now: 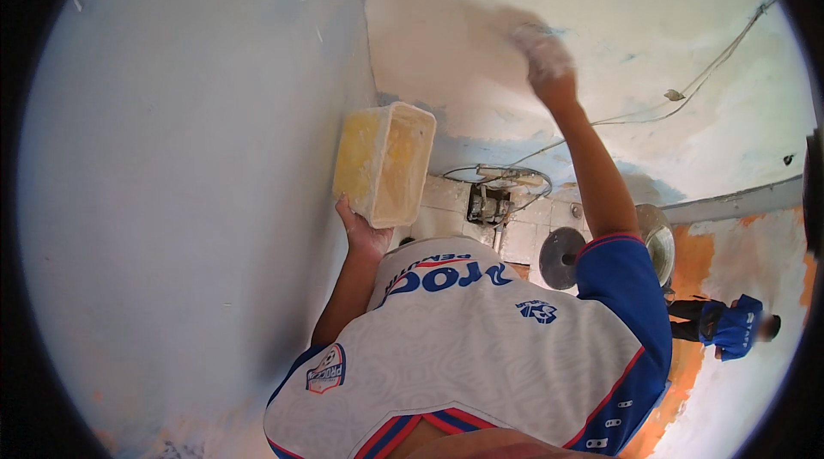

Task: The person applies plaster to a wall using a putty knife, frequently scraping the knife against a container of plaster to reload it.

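My left hand point(367, 234) grips the lower end of a rectangular yellow plastic tub point(359, 158), its thumb on the outer side. The tub is tilted so its opening faces right, and pale residue coats its rim and inside. My right arm reaches up to the wall point(463, 55), where a damp-looking beige patch spreads left of the hand. White paste covers my right hand point(546, 54), which is smeared by motion. Whether it holds a tool cannot be made out.
A bluish-white wall point(197, 158) stands close on my left. A loose cable point(717, 72) hangs along the facing wall. Below are a wired device point(489, 204), a dark round disc point(560, 255) and a round container point(657, 244). Another person point(734, 326) in blue is at the right.
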A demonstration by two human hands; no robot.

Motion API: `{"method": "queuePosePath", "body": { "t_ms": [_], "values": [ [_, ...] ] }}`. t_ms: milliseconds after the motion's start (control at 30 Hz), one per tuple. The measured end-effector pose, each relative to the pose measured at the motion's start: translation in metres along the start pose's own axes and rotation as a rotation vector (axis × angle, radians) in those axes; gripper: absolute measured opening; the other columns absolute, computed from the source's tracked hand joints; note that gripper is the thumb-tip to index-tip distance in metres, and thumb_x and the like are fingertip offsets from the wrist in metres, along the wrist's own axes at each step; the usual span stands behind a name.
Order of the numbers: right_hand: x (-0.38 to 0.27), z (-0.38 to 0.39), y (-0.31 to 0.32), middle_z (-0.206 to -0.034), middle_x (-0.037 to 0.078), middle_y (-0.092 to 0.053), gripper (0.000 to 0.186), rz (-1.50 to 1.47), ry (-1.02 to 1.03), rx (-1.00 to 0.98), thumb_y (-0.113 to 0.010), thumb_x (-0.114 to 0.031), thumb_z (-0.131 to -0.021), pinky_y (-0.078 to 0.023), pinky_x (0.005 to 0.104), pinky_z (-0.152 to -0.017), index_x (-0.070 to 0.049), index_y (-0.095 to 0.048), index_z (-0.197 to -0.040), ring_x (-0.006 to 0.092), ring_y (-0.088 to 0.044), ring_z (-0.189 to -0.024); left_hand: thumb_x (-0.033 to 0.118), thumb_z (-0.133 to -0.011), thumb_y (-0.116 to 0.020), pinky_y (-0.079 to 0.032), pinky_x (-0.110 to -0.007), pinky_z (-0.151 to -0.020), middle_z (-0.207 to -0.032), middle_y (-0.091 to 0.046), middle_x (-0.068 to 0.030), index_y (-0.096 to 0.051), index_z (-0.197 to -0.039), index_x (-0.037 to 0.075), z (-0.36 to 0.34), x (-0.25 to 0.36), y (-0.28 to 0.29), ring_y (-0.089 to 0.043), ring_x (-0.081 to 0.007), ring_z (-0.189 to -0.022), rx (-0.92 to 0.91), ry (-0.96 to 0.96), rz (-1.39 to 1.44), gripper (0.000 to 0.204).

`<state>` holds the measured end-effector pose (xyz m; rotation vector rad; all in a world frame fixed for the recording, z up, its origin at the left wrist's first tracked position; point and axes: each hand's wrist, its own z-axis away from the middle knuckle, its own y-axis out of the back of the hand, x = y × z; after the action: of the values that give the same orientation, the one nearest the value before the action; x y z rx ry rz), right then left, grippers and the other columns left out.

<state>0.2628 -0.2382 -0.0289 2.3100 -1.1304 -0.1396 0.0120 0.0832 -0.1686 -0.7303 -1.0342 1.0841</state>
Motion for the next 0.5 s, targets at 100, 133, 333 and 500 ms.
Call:
{"method": "queuePosePath", "body": {
  "t_ms": [100,133,333,500],
  "values": [
    [0.004,0.046,-0.031,-0.098,0.009,-0.072,0.035,0.073,0.055,-0.245,-0.058,0.005,-0.089,-0.058,0.0395,-0.082,-0.009,-0.071,-0.117,0.0285,-0.069,-0.092,0.058,-0.096,-0.044,-0.049,-0.047,-0.109,-0.149,-0.052,-0.0045,-0.041,-0.152,0.017,-0.004,-0.003,-0.005,-0.054,-0.0264,-0.136,0.086,0.014,-0.018,0.070],
    [0.017,0.047,-0.036,-0.098,0.009,-0.072,0.035,0.084,0.054,-0.247,-0.058,0.005,-0.089,-0.058,0.0395,-0.082,-0.009,-0.071,-0.117,0.0285,-0.069,-0.092,0.059,-0.096,-0.044,-0.050,-0.047,-0.108,-0.149,-0.052,-0.0045,-0.041,-0.152,0.017,-0.005,-0.004,-0.005,-0.054,-0.0264,-0.135,0.031,0.020,-0.031,0.069],
    [0.005,-0.016,0.005,-0.106,0.011,-0.072,0.034,-0.050,-0.268,0.102,-0.057,0.007,-0.088,-0.053,0.0444,-0.093,-0.008,-0.069,-0.116,0.0310,-0.066,-0.101,0.059,-0.096,-0.045,-0.050,-0.047,-0.108,-0.148,-0.053,-0.0047,-0.041,-0.152,0.017,-0.003,-0.005,0.000,-0.054,-0.0266,-0.135,-0.002,0.021,-0.024,0.070],
    [0.003,0.040,-0.038,-0.119,0.014,-0.068,0.045,0.057,0.050,-0.516,-0.062,0.001,-0.085,-0.052,0.0483,-0.097,-0.012,-0.065,-0.129,0.0350,-0.062,-0.115,0.061,-0.096,-0.041,-0.056,-0.045,-0.101,-0.139,-0.062,-0.0044,-0.051,-0.146,0.017,-0.003,-0.008,-0.021,-0.064,-0.0255,-0.124,0.071,0.049,-0.092,0.068]
  ]
}}
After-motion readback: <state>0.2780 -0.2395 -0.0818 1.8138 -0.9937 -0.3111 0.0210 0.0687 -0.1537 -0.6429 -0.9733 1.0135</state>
